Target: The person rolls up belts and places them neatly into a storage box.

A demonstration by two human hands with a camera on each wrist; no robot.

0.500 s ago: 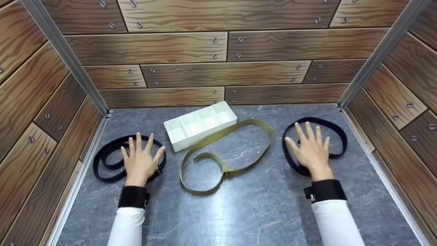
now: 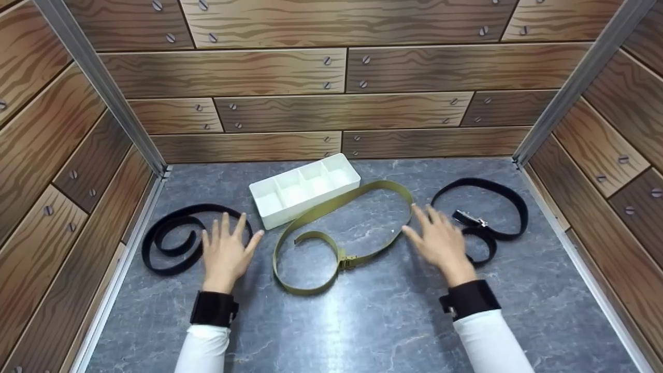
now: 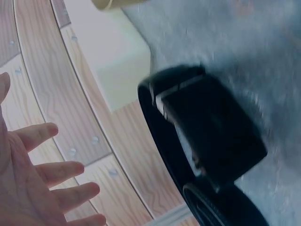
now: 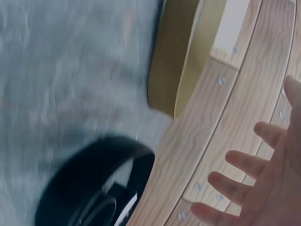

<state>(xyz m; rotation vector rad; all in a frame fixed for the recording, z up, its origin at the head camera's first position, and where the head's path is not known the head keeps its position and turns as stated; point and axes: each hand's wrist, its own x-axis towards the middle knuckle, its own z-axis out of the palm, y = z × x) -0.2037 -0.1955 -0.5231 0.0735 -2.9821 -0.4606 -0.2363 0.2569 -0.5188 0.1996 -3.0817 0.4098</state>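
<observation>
The left hand (image 2: 225, 254) hovers palm down with its fingers spread and empty, at the inner side of a black belt (image 2: 168, 270) that lies coiled on its edge at the left of the grey marbled table (image 2: 331, 331); in the left wrist view that belt's dark buckle (image 3: 216, 132) stands near the fingers, apart from them. The right hand (image 2: 440, 241) is likewise open-fingered and holds nothing, hanging between an olive belt (image 2: 331, 206) and a 2nd black belt. From the head its fingertips overlap the olive belt's right-hand curve, yet the right wrist view shows a gap. The olive belt winds through the middle of the table in a large loop and a smaller curl, its buckle (image 2: 347, 262) between the 2. Behind its upper-left stretch sits a white tray (image 2: 282, 215) with 4 compartments, set at a slant. The 2nd black belt (image 2: 507, 195) lies at the right, a wide loop and a small one, with a silver buckle (image 2: 474, 220) by their meeting point. Each wrist wears a black band (image 2: 470, 299) above a white sleeve (image 2: 492, 342). Wood-patterned walls (image 2: 331, 111) enclose the table on 3 sides.
</observation>
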